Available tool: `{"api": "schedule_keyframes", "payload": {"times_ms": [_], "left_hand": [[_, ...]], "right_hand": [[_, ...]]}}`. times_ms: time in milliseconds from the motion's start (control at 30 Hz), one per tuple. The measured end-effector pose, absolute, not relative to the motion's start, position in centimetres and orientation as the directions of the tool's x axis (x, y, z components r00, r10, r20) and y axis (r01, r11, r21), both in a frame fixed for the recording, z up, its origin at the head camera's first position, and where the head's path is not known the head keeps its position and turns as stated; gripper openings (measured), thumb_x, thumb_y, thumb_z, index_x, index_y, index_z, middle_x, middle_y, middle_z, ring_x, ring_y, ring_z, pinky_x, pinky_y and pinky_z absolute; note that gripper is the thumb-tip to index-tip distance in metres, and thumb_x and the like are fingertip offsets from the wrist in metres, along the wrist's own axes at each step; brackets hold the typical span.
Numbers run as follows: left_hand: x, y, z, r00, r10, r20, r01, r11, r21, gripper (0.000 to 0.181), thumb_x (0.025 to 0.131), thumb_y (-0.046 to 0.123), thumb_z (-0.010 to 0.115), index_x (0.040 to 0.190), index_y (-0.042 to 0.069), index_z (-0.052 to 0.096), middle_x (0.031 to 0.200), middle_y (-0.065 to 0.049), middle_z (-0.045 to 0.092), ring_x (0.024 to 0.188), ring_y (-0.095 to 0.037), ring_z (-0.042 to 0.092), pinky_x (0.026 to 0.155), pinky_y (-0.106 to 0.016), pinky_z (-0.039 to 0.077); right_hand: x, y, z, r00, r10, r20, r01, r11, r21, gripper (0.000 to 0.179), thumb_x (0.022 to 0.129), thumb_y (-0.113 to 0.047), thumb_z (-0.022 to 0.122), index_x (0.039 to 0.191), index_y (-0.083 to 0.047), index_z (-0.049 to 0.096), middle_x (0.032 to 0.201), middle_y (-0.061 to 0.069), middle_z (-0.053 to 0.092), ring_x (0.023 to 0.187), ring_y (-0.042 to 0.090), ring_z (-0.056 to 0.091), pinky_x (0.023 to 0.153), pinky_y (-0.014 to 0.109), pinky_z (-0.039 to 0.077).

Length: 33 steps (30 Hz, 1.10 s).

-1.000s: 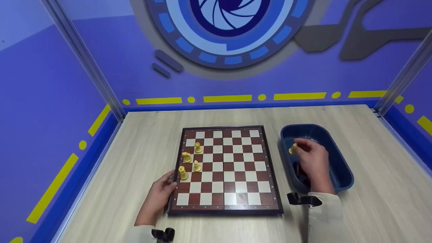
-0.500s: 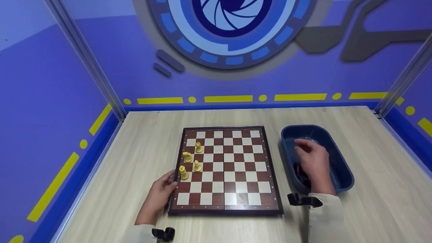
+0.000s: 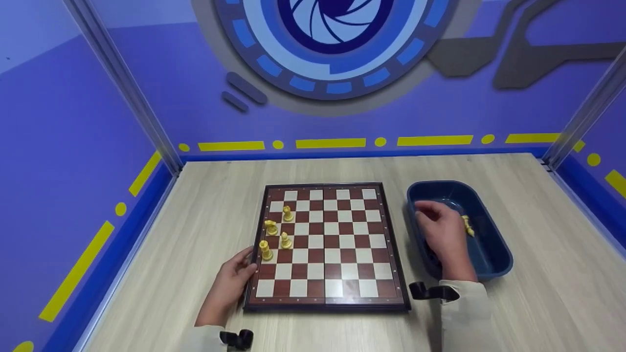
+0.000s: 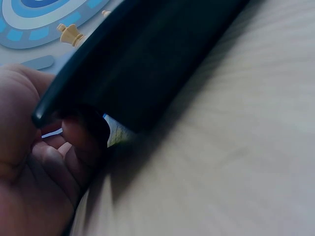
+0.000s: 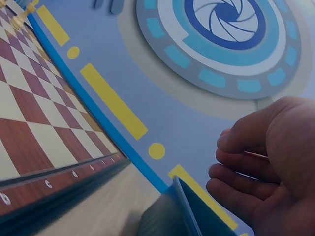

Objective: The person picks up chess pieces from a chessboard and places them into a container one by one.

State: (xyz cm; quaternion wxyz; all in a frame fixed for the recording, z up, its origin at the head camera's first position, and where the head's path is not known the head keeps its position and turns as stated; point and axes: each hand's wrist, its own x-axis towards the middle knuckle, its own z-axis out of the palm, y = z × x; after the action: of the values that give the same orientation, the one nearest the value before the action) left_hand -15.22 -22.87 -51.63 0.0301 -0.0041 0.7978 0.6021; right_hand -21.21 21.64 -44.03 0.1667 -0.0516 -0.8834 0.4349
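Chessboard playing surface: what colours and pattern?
The chessboard is checkered reddish-brown and white; shows best in the head view.

Against the left fingers point(image 3: 251, 269), the chessboard point(image 3: 325, 239) looks like smooth plastic, its printed squares glossy with a bright reflection, its dark side wall satin. Just beyond those fingers, the chess pieces point(image 3: 265, 251) resemble moulded plastic with a soft sheen. Under the right fingers point(image 5: 241, 161), the bin point(image 3: 482, 252) is smooth, shiny plastic. Below both sets of fingers, the tabletop point(image 3: 215, 205) shows matt wood grain. Behind them, the sleeves point(image 3: 467, 315) are matt cloth; far ahead stand smooth printed panels point(image 3: 332, 123) and dull-shining metal posts point(image 3: 124, 90).
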Motion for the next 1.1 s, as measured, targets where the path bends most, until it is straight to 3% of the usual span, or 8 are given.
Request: {"api": "schedule_keyframes", "payload": {"times_ms": [333, 467, 633, 900, 1100], "left_hand": [[-15.1, -22.7, -51.4, -0.998, 0.001, -0.059, -0.056, 0.298, 0.953, 0.049, 0.097, 0.005, 0.054, 0.145, 0.000, 0.041, 0.106, -0.015, 0.061, 0.093, -0.015, 0.060, 0.075, -0.023, 0.051], [-15.0, -22.7, -51.4, -0.998, -0.008, -0.060, -0.060, 0.303, 0.951, 0.049, 0.097, 0.006, 0.055, 0.144, 0.000, 0.042, 0.106, -0.014, 0.061, 0.093, -0.014, 0.059, 0.076, -0.022, 0.050], [-15.1, -22.7, -51.4, -0.999, -0.009, -0.048, -0.048, 0.307, 0.951, 0.049, 0.097, 0.006, 0.055, 0.144, 0.001, 0.043, 0.106, -0.014, 0.062, 0.094, -0.014, 0.059, 0.078, -0.022, 0.050], [-15.0, -22.6, -51.3, -0.998, -0.005, -0.056, -0.055, 0.279, 0.959, 0.050, 0.097, 0.006, 0.054, 0.145, 0.000, 0.041, 0.111, -0.017, 0.063, 0.097, -0.017, 0.062, 0.076, -0.023, 0.052], [-15.1, -22.6, -51.4, -0.998, 0.006, -0.056, -0.052, 0.283, 0.958, 0.049, 0.097, 0.005, 0.054, 0.144, -0.001, 0.041, 0.108, -0.017, 0.061, 0.093, -0.015, 0.061, 0.075, -0.023, 0.052]], "right_hand": [[-21.3, 19.9, -44.0, -0.956, 0.169, 0.242, -0.101, 0.582, -0.807, 0.023, 0.089, -0.014, 0.067, 0.111, -0.008, 0.072, 0.106, 0.011, 0.071, 0.092, 0.016, 0.062, 0.076, 0.016, 0.046], [-21.3, 19.1, -43.9, -0.971, 0.114, 0.211, -0.112, 0.560, -0.821, 0.027, 0.090, -0.017, 0.067, 0.116, -0.009, 0.069, 0.113, 0.011, 0.069, 0.101, 0.022, 0.064, 0.085, 0.030, 0.053], [-21.1, 17.8, -43.9, -0.985, 0.067, 0.160, -0.101, 0.525, -0.845, 0.031, 0.091, -0.019, 0.066, 0.121, -0.011, 0.065, 0.121, 0.011, 0.065, 0.108, 0.027, 0.064, 0.092, 0.045, 0.052], [-21.0, 16.1, -44.0, -0.985, 0.018, 0.173, -0.139, 0.511, -0.848, 0.033, 0.087, -0.014, 0.069, 0.120, -0.011, 0.066, 0.122, 0.009, 0.065, 0.112, 0.025, 0.061, 0.094, 0.044, 0.052], [-20.7, 14.8, -44.3, -0.978, -0.035, 0.204, -0.193, 0.507, -0.840, 0.035, 0.084, -0.015, 0.073, 0.119, -0.013, 0.067, 0.117, 0.010, 0.066, 0.106, 0.028, 0.063, 0.091, 0.043, 0.052]]}}
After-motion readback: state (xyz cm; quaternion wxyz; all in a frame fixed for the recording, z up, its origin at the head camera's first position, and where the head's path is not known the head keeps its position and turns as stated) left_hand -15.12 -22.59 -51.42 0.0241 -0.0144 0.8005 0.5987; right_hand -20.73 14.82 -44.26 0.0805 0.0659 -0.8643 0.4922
